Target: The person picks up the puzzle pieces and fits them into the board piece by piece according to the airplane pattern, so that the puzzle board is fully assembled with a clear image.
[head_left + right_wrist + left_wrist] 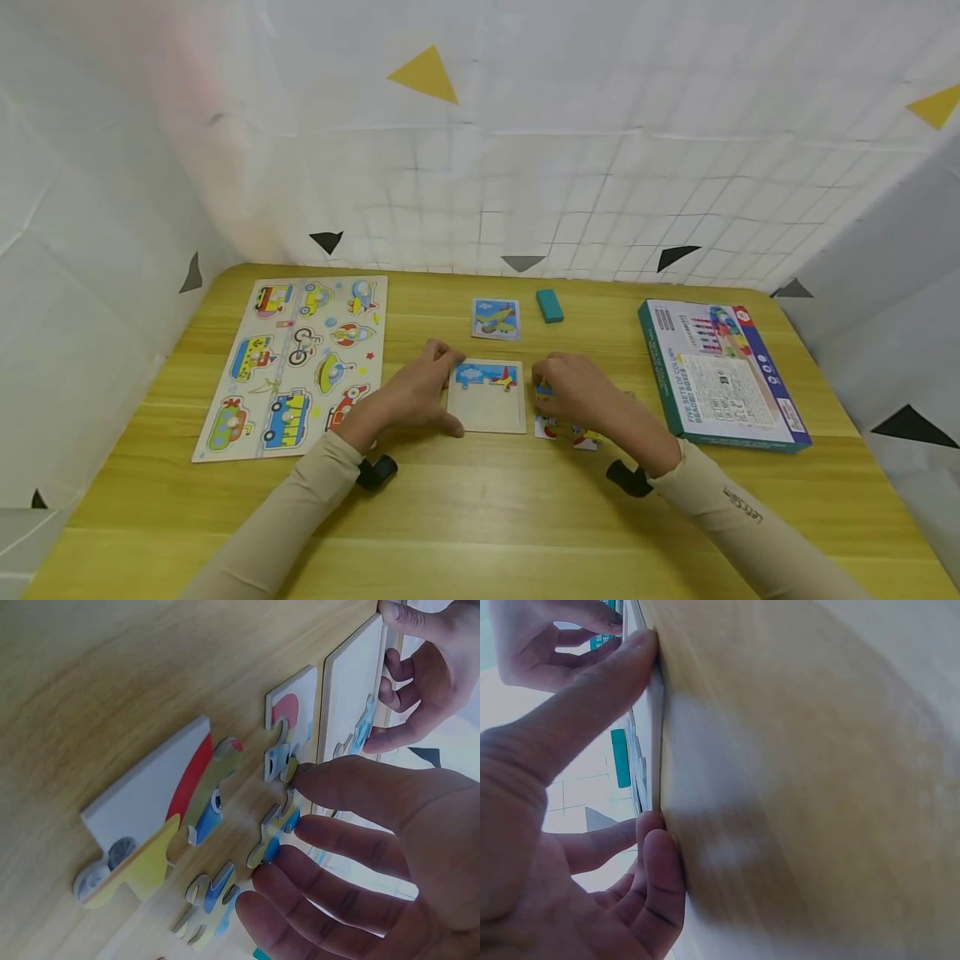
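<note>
A square wooden puzzle board (487,408) lies at the middle of the table, with a joined strip of sky and red-and-yellow plane pieces (487,375) along its far side. My left hand (416,387) holds the board's left edge, thumb at the near corner and fingers at the far one. Just right of it, my right hand (577,392) bends over loose jigsaw pieces. In the right wrist view its thumb and fingertips are at a blue-and-yellow puzzle piece (271,834). Around that lie a piece with a red patch (285,709) and a larger red-and-yellow piece (154,814).
Behind the board lie a plane picture card (496,319) and a teal block (550,306). A wooden board of vehicle shapes (288,367) occupies the left side. To the right is a flat toy box (723,375). White sheeting (525,167) encloses the table's back and sides.
</note>
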The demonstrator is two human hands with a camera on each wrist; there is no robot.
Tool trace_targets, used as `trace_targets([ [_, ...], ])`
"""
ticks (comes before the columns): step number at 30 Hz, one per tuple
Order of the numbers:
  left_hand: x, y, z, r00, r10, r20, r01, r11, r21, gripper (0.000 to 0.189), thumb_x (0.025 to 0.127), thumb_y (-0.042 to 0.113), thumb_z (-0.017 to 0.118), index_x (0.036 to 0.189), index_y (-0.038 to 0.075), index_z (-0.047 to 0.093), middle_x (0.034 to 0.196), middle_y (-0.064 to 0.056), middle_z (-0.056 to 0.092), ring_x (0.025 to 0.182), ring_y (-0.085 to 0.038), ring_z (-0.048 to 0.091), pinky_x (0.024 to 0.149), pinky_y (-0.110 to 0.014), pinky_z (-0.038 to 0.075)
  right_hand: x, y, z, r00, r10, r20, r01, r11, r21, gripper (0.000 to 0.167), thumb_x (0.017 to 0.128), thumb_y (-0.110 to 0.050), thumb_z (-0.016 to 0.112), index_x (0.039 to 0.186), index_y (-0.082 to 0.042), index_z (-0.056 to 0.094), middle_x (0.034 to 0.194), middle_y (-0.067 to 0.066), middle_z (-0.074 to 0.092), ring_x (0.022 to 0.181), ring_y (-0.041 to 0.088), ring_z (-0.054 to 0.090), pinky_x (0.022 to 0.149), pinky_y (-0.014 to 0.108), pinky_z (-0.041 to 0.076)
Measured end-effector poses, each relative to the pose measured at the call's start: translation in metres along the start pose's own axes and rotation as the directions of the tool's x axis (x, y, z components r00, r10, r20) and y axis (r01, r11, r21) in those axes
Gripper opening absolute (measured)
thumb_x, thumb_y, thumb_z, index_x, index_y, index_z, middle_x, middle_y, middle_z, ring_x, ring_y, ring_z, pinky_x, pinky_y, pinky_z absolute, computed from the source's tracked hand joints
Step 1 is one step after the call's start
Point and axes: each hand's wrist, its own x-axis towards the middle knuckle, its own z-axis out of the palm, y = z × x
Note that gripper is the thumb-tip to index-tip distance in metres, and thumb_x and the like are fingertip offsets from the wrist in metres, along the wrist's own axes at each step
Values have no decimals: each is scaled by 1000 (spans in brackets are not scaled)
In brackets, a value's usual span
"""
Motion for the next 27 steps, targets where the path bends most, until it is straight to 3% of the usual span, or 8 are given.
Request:
trace_targets([
  [27,0,0,-1,1000,11,-4,-11,1000,-13,108,61,36,97,149,9,41,140,-9,33,96,-19,53,84,-34,47,5,3,5,1000,-1,-1,1,999,49,23,75,-15,81,89,-5,67,81,5,60,67,16,48,60,31,43],
])
